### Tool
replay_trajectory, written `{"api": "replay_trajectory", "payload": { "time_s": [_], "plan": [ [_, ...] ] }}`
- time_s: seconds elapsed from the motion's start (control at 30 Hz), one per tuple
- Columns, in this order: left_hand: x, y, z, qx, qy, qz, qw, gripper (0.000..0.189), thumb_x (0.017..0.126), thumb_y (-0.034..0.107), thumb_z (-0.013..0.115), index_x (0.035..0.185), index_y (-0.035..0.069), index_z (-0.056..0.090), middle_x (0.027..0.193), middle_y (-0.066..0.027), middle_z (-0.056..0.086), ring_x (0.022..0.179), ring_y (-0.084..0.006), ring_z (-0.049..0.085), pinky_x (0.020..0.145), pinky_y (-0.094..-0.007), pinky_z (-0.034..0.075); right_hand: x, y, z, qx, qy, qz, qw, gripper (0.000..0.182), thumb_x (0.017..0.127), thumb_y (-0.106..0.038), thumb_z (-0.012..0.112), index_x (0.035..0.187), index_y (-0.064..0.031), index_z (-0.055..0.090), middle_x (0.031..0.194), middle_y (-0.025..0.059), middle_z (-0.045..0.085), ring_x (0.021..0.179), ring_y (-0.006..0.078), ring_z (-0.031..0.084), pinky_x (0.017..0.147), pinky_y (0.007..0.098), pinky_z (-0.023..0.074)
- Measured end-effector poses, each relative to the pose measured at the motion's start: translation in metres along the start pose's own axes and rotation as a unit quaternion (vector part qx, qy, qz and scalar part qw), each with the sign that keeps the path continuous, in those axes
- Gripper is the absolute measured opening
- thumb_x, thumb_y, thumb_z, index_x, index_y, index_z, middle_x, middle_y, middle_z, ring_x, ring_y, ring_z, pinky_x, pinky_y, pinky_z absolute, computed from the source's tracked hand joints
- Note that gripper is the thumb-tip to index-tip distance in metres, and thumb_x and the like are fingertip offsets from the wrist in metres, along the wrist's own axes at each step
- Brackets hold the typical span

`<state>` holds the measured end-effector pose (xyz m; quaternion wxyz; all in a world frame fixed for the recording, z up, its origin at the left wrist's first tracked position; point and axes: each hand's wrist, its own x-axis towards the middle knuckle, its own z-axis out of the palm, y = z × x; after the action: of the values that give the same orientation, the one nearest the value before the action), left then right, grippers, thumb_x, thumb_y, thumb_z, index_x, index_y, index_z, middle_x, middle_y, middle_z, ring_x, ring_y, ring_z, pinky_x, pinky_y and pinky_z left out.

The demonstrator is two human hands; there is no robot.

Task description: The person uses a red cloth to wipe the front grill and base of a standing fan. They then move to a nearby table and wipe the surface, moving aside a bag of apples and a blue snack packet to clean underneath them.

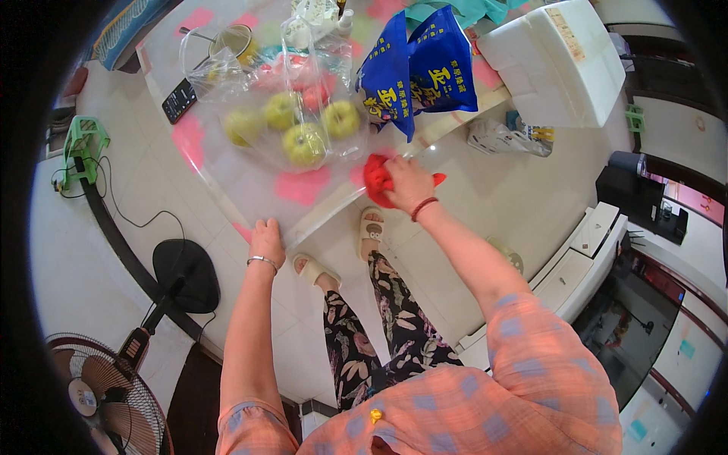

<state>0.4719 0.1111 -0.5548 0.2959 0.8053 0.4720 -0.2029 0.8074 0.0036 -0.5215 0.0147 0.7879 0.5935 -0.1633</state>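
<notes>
My right hand (pixel 410 183) grips a bunched red cloth (pixel 378 175) at the near edge of the table (pixel 239 170), whose clear cover has pink patches. One tip of the cloth sticks out past my fingers. My left hand (pixel 266 244) rests on the table's near left corner, its fingers together and nothing visible in it. Beyond the cloth stand two blue printed packages (pixel 392 85). A clear plastic bag (pixel 352 133) with several yellow-green apples (pixel 304 143) and some red items lies in the middle of the table.
A phone (pixel 179 101) lies at the left table edge, near a metal cup (pixel 232 42) with a spoon. A white foam box (pixel 554 68) juts past the right edge. On the floor are a green stool (pixel 85 145), a standing fan (pixel 96 398) and a bag (pixel 506 136).
</notes>
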Motion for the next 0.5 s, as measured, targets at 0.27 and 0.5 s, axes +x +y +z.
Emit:
{"api": "replay_trajectory", "payload": {
  "time_s": [0.27,0.5],
  "plan": [
    [-0.002,0.011,-0.015,0.007,-0.021,-0.037,0.999,0.032,0.072,-0.008,0.060,0.101,0.001,0.051,0.107,-0.0237,0.053,0.102,-0.0414,0.054,0.089,-0.0473,0.047,0.032,0.126,-0.058,0.010,0.058,0.155,0.986,0.041,0.075,-0.024,0.070,0.112,-0.0106,0.059,0.118,0.0121,0.058,0.104,0.0358,0.059,0.085,0.0470,0.0515],
    [-0.013,0.004,-0.015,0.019,-0.004,-0.034,0.999,0.027,0.075,-0.005,0.058,0.100,0.002,0.052,0.105,-0.0235,0.053,0.101,-0.0408,0.054,0.089,-0.0457,0.048,0.059,0.174,-0.090,-0.065,-0.026,0.277,0.958,0.054,0.081,-0.032,0.064,0.131,-0.0175,0.051,0.129,0.0143,0.054,0.117,0.0361,0.054,0.095,0.0484,0.0467]
  ]
}}
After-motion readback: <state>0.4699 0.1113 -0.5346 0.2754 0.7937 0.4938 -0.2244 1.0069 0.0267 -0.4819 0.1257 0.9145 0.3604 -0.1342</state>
